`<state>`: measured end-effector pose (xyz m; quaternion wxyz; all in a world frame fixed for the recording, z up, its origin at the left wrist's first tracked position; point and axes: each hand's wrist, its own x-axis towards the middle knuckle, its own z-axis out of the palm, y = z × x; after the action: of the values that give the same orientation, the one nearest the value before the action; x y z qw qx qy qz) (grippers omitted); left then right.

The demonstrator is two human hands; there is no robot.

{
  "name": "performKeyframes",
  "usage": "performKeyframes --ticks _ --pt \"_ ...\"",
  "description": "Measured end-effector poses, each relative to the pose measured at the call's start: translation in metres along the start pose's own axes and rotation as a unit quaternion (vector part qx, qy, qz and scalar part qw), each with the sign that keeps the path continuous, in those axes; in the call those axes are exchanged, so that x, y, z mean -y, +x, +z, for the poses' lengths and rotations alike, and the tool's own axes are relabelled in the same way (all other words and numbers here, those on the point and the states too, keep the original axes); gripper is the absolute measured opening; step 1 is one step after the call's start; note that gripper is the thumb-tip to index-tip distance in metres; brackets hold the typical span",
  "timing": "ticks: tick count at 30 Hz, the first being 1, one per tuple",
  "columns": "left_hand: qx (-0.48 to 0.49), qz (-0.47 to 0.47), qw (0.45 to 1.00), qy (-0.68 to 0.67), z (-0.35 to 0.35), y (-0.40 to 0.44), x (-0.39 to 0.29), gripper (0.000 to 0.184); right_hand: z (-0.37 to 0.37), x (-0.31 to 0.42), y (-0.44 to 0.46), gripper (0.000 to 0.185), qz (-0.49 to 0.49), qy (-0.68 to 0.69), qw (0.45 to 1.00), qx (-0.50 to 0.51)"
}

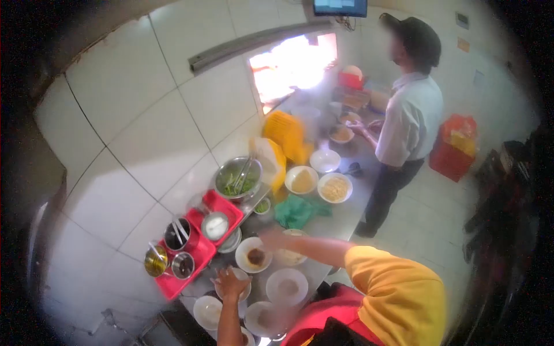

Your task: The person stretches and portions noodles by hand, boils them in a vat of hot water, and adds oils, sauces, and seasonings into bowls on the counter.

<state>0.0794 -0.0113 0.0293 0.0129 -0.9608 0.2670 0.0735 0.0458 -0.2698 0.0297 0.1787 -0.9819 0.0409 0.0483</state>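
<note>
My left hand (232,284) reaches in from the bottom with fingers spread, over the edge of a white bowl (244,288). Whether it touches the bowl I cannot tell. My right hand (273,239), at the end of a yellow-sleeved arm, is smeared by motion above a white bowl with dark brown sauce (255,257); its fingers cannot be made out. Partly behind that forearm is a bowl with pale contents (290,257). Nearer to me stand more white bowls, one with a little something in its bottom (287,286), another at the left (208,312).
Red trays (196,266) along the wall hold metal pots of sauces and a white substance. Beyond are a steel bowl of greens (238,177), a green plastic bag (300,212) and bowls of noodles (335,188). A person in a cap (411,109) works at the far end.
</note>
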Motion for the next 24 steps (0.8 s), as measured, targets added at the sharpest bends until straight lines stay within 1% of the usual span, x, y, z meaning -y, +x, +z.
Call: performKeyframes --ticks 2,3,5,6,7,8,9,10,11,12,13,14,15,16,17,18,20,21,22,23,24 --pt "0.002 -0.002 1.0 -0.017 0.005 0.0 0.001 0.093 -0.001 0.005 0.009 0.049 -0.031 0.007 0.998 0.063" --pt "0.001 -0.01 1.0 -0.015 0.002 -0.001 -0.003 0.093 0.007 0.004 0.015 0.049 -0.04 0.008 0.997 0.064" --pt "-0.004 -0.034 0.999 -0.009 -0.007 -0.006 -0.011 0.089 0.031 -0.007 0.036 0.04 -0.047 0.09 0.994 0.037" --pt "-0.003 -0.047 0.999 -0.009 -0.009 -0.004 -0.013 0.089 0.038 -0.009 0.042 0.036 -0.059 0.09 0.994 0.029" --pt "-0.064 -0.017 0.997 -0.036 -0.008 -0.007 -0.012 0.084 0.045 -0.017 0.049 0.032 -0.069 0.069 0.995 0.017" --pt "-0.12 -0.006 0.991 -0.063 -0.003 -0.021 -0.011 0.079 0.055 -0.026 0.057 0.029 -0.088 0.038 0.995 0.013" --pt "-0.203 0.031 0.974 -0.094 -0.024 -0.028 -0.021 0.064 0.061 -0.032 0.06 0.026 -0.106 0.011 0.994 0.014" --pt "-0.227 0.0 0.961 -0.156 -0.043 -0.044 -0.028 0.052 0.07 -0.04 0.064 0.023 -0.124 -0.014 0.992 0.018" --pt "-0.273 -0.011 0.945 -0.181 -0.039 -0.056 -0.023 0.041 0.076 -0.041 0.069 0.021 -0.15 -0.036 0.988 0.018" --pt "-0.325 0.049 0.944 0.005 -0.031 -0.069 -0.01 0.03 0.017 -0.012 0.039 0.022 -0.099 0.094 0.991 0.001" --pt "-0.205 -0.119 0.957 -0.169 -0.042 -0.077 -0.005 0.02 0.052 -0.033 0.052 0.029 -0.131 0.061 0.989 0.01" --pt "-0.34 -0.067 0.926 -0.148 -0.071 -0.092 -0.003 0.017 0.081 -0.046 0.073 0.042 -0.156 0.027 0.987 0.001" --pt "-0.362 -0.156 0.9 -0.186 -0.071 -0.095 0.019 0.018 0.06 -0.036 0.07 0.041 -0.131 -0.046 0.988 0.061" --pt "-0.385 -0.229 0.866 -0.224 -0.07 -0.096 0.038 0.019 0.046 -0.03 0.063 0.041 -0.147 -0.052 0.987 0.045" --pt "-0.42 -0.239 0.832 -0.271 -0.092 -0.097 0.049 0.023 0.033 -0.026 0.057 0.041 -0.153 -0.057 0.986 0.022" --pt "-0.453 -0.239 0.797 -0.319 -0.117 -0.098 0.062 0.026 0.022 -0.021 0.05 0.041 -0.155 -0.056 0.986 0.022" --pt "-0.35 -0.265 0.875 -0.203 -0.143 -0.085 0.106 0.031 0.001 -0.01 0.041 0.041 -0.149 -0.041 0.986 0.058" --pt "-0.404 -0.231 0.869 -0.169 -0.125 -0.069 0.146 0.03 -0.011 0.002 0.029 0.041 -0.143 -0.045 0.987 0.05" --pt "-0.454 -0.198 0.858 -0.136 -0.095 -0.044 0.189 0.03 -0.024 0.017 0.018 0.042 -0.165 -0.047 0.985 0.036" --pt "-0.456 -0.192 0.858 -0.14 -0.084 -0.023 0.219 0.03 -0.035 0.031 0.007 0.042 -0.186 -0.046 0.981 0.022" --pt "-0.385 -0.147 0.91 -0.048 -0.078 -0.002 0.245 0.029 -0.046 0.044 -0.004 0.042 -0.178 -0.051 0.983 0.017"
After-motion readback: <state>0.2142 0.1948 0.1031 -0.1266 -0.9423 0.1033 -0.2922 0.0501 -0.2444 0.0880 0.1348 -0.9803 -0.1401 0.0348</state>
